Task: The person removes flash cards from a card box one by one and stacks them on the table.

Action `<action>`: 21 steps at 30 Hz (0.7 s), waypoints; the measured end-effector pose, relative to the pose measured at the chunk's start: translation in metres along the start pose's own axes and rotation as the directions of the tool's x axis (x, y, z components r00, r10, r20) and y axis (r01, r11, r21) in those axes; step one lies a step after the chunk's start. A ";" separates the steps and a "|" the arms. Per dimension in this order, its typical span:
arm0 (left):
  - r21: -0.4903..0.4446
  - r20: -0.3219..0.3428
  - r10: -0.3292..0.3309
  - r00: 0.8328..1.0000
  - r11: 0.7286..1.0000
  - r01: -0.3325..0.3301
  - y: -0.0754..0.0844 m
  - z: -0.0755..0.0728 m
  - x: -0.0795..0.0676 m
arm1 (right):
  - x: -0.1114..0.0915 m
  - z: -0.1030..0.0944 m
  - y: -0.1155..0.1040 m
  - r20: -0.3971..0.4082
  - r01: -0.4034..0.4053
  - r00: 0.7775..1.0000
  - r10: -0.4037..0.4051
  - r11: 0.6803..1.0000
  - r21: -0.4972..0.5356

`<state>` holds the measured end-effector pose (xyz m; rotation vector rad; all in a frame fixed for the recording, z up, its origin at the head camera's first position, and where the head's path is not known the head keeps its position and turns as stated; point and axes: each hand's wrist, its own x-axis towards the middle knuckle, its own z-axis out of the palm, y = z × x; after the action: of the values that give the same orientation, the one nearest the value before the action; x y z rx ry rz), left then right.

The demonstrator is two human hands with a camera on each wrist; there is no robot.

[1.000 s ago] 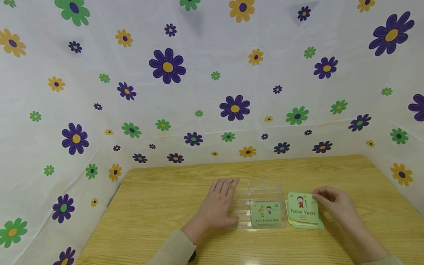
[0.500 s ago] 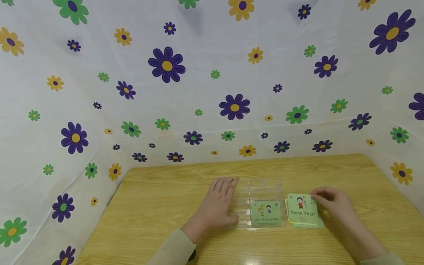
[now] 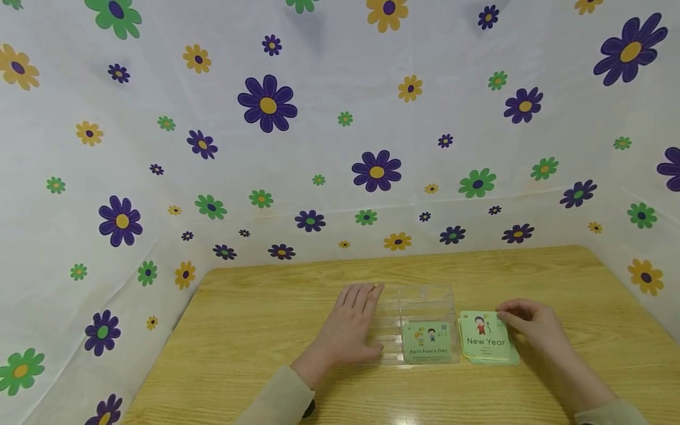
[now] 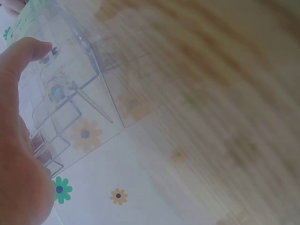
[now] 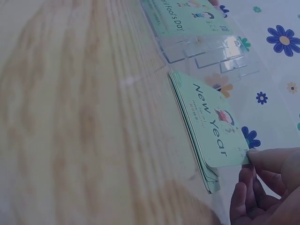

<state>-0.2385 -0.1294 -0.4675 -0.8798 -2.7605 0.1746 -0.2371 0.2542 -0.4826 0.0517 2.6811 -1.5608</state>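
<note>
My left hand (image 3: 350, 327) holds the left side of a clear plastic tiered card stand (image 3: 425, 304). Its fingers lie over the back of the stand, and the thumb (image 4: 35, 47) bends against it in the left wrist view. A green "April Fool's Day" card (image 3: 427, 343) sits in the stand's front right slot. Just right of the stand lies a small stack of cards (image 4: 21, 18) (image 5: 210, 180), topped by a green "New Year" card (image 3: 484, 335). My right hand (image 3: 536, 324) pinches that top card's far right corner between thumb and fingers.
Everything rests on a wood-grain table (image 3: 276, 301). A white cloth (image 3: 319, 147) printed with purple, green and yellow flowers hangs behind it and along both sides.
The New Year card has shifted slightly left with my right hand, covering more of the yellow-edged card beneath. My left hand and the stand stay in place.
</note>
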 end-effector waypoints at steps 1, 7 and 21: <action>0.000 0.000 -0.001 1.000 1.000 0.001 0.000 0.000 0.000 | 0.000 0.000 0.001 0.002 -0.004 1.000 0.003 1.000 0.013; 0.001 0.001 -0.002 1.000 1.000 0.002 0.000 0.001 0.000 | 0.004 0.001 0.005 0.005 -0.025 1.000 0.025 0.999 0.028; -0.008 -0.002 -0.007 1.000 1.000 0.007 0.000 0.001 0.001 | 0.006 0.002 0.009 -0.003 -0.029 1.000 0.029 1.000 -0.004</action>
<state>-0.2392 -0.1290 -0.4686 -0.8712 -2.7643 0.1622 -0.2426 0.2575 -0.4920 0.0927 2.6729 -1.5491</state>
